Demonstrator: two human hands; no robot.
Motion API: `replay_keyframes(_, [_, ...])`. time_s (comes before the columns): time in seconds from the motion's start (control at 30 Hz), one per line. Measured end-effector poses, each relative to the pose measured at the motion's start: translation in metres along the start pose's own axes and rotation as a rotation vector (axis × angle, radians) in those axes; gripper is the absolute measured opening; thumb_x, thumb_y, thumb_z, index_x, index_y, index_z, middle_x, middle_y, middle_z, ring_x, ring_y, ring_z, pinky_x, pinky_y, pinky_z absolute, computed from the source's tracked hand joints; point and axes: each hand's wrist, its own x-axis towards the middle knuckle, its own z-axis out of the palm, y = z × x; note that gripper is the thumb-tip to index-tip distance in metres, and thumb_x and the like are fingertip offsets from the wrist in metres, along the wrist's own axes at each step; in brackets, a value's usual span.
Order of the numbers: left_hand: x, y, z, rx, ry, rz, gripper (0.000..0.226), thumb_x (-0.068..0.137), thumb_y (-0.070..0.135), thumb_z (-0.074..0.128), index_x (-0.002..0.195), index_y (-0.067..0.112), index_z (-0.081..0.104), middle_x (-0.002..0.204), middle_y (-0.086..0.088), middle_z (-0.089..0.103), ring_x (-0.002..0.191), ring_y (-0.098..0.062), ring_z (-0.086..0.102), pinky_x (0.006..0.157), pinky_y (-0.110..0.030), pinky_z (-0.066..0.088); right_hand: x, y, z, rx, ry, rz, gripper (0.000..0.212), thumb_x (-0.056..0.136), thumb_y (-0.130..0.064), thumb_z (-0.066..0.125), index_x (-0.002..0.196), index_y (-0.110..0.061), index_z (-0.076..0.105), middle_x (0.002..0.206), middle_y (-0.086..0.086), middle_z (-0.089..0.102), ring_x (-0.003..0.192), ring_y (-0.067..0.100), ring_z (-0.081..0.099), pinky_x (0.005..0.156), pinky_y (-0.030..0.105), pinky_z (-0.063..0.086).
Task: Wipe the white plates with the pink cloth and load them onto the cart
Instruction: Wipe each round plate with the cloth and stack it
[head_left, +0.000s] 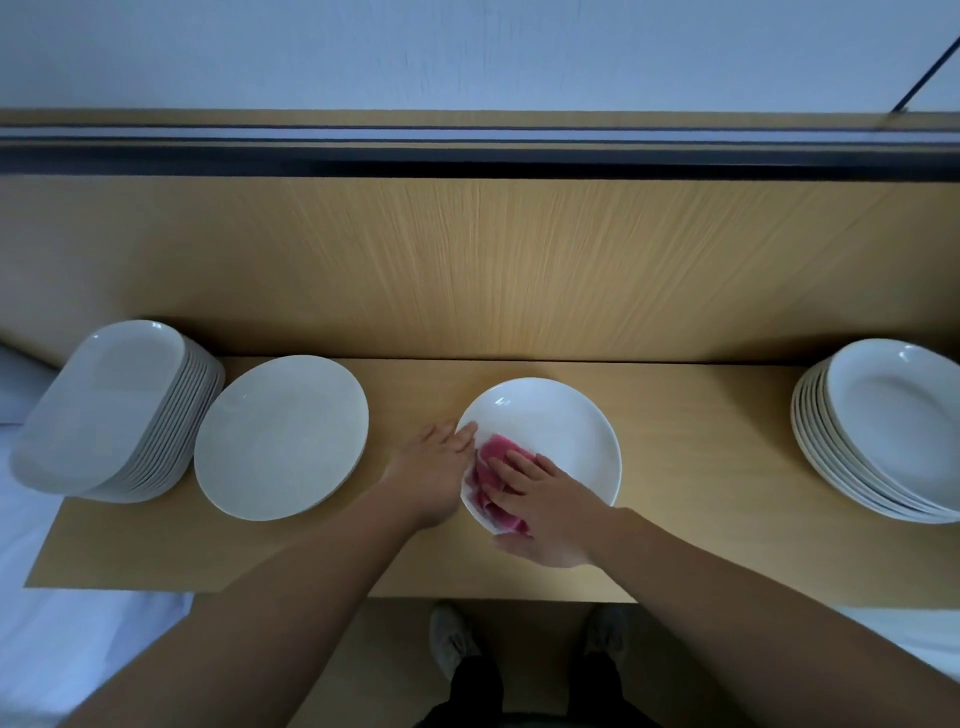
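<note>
White plate (563, 415): round, lying flat on the wooden tabletop (701, 493), near its middle and straight ahead of the person.
Pink cloth (492, 466): crumpled on the plate's near-left part, with a white edge of it showing at the plate's rim.
Right hand (545, 512): palm down on the cloth, fingers straight and slightly spread, pressing it onto the plate; the thumb reaches out to the left along the plate's near rim.
Right forearm: comes in from the lower right, crossing the table's front edge.
Left hand (434, 465): palm down beside the plate, fingers straight and close together, their tips touching the plate's left rim; it holds nothing.
Left forearm: runs diagonally from the lower left up to the plate.
Single round plate (280, 436): flat on the table, to the left of the wiped plate and apart from it.
Oval plate stack (104, 405): at the table's far left end, just beside the single plate.
Right-hand plate stack (893, 431): deep-rimmed plates at the table's right end, well apart from both hands.
Wood panel (467, 260): rises behind the table.
Shoes (452, 642): pale, seen below the table's front edge.
</note>
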Motion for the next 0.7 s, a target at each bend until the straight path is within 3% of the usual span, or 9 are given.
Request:
replay_keyframes(0.13, [0.000, 0.000, -0.003, -0.031, -0.019, 0.000, 0.063, 0.098, 0.027, 0.033, 0.154, 0.016, 0.006, 0.162, 0.001, -0.004, 0.148, -0.020, 0.005, 0.121, -0.039, 0.009, -0.033, 0.015, 0.002, 0.025, -0.071, -0.051, 0.073, 0.087, -0.063, 0.006, 0.149, -0.031, 0.029, 0.162, 0.000, 0.011, 0.150, 0.023, -0.001, 0.120, 0.045, 0.006])
replay_keyframes(0.2, [-0.001, -0.001, -0.002, -0.034, -0.012, 0.002, 0.064, 0.096, 0.020, 0.034, 0.154, 0.015, 0.008, 0.162, 0.002, -0.004, 0.148, -0.020, 0.006, 0.121, -0.037, 0.012, -0.048, 0.027, 0.000, 0.059, -0.112, -0.046, 0.059, 0.094, -0.058, 0.020, 0.145, -0.034, 0.037, 0.161, -0.004, 0.016, 0.149, 0.021, 0.003, 0.119, 0.042, 0.008])
replay_keyframes(0.27, [-0.002, -0.001, -0.003, -0.047, -0.015, 0.000, 0.065, 0.095, 0.017, 0.033, 0.154, 0.015, 0.007, 0.162, 0.003, -0.006, 0.148, -0.019, 0.004, 0.121, -0.035, 0.011, -0.055, 0.040, -0.008, 0.116, -0.137, -0.060, 0.037, 0.099, -0.043, 0.039, 0.134, -0.034, 0.050, 0.155, -0.007, 0.030, 0.147, 0.019, 0.013, 0.117, 0.042, 0.020])
replay_keyframes(0.33, [-0.002, -0.001, -0.003, -0.055, -0.012, -0.004, 0.066, 0.095, 0.015, 0.033, 0.154, 0.015, 0.006, 0.162, 0.004, -0.008, 0.148, -0.018, -0.001, 0.121, -0.035, 0.008, -0.054, 0.046, -0.019, 0.184, -0.152, -0.065, 0.026, 0.098, -0.029, 0.047, 0.118, -0.032, 0.062, 0.139, -0.010, 0.047, 0.137, 0.017, 0.031, 0.107, 0.040, 0.035])
replay_keyframes(0.43, [-0.006, 0.003, -0.003, -0.051, 0.027, 0.001, 0.064, 0.094, 0.014, 0.034, 0.153, 0.013, 0.011, 0.162, -0.001, -0.007, 0.148, -0.019, -0.010, 0.120, -0.035, -0.002, -0.044, 0.048, -0.037, 0.263, -0.172, -0.033, 0.031, 0.095, -0.019, 0.047, 0.112, -0.035, 0.068, 0.121, -0.018, 0.055, 0.116, 0.010, 0.048, 0.093, 0.033, 0.043])
replay_keyframes(0.6, [-0.031, 0.017, 0.001, -0.029, 0.093, 0.180, 0.056, 0.096, 0.015, 0.039, 0.151, 0.015, 0.026, 0.161, 0.000, 0.015, 0.148, -0.015, 0.003, 0.115, -0.026, -0.008, -0.006, 0.059, -0.060, 0.049, 0.176, -0.113, 0.034, 0.093, -0.030, 0.037, 0.108, -0.040, 0.066, 0.116, -0.015, 0.058, 0.105, 0.016, 0.054, 0.080, 0.031, 0.042])
replay_keyframes(0.7, [-0.034, 0.019, 0.008, 0.015, 0.046, 0.232, 0.050, 0.099, 0.021, 0.034, 0.148, 0.013, 0.031, 0.159, -0.001, 0.021, 0.147, -0.015, 0.010, 0.117, -0.027, -0.005, 0.017, 0.062, -0.068, -0.115, 0.259, -0.117, 0.030, 0.095, -0.020, 0.051, 0.120, -0.031, 0.062, 0.139, -0.007, 0.048, 0.128, 0.020, 0.043, 0.088, 0.034, 0.035])
